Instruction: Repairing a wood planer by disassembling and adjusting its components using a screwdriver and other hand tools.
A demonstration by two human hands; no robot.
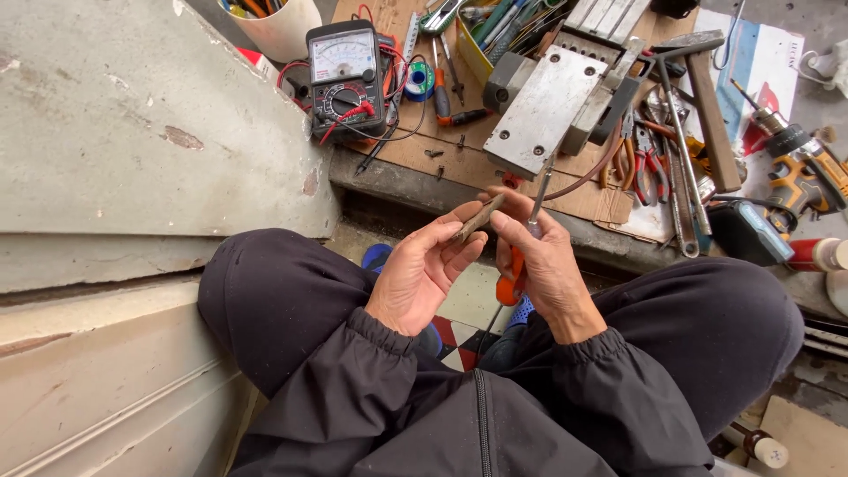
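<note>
My left hand (422, 269) and my right hand (548, 265) meet above my knees. Between their fingertips they pinch a small flat brown strip (480, 216), tilted up to the right. My right hand also grips a screwdriver with an orange handle (510, 284), whose metal shaft (539, 196) points up past my fingers. I sit cross-legged in dark trousers and a dark jacket.
A black analog multimeter (346, 79) with red leads stands on cardboard ahead. A grey metal power tool (552, 102), a hammer (707, 97), pliers (649, 163), a cordless drill (808, 172) and several loose screws lie beyond. A grey concrete slab (132, 124) rises at left.
</note>
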